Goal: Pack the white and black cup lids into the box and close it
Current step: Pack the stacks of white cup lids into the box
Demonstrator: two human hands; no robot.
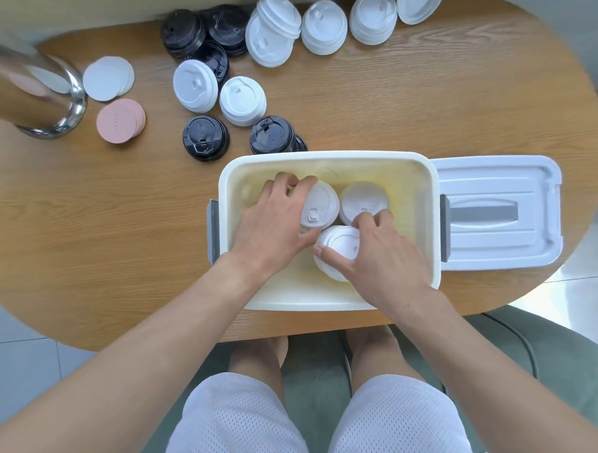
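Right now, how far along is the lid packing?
Early. Three stacks of white lids sit in the box: the left hand holds one, the right hand another. Left: black lids and white lids on the table; the box lid lies beside it.

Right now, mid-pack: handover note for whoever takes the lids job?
Left hand: inside the box, grip on a white lid stack.
Right hand: grip on the nearer white stack.
A third white stack stands in the box at the back right.
Done: three white stacks in the box.
Left: black lids and white lids remain on the table; then fit the box lid, lying to the box's right.
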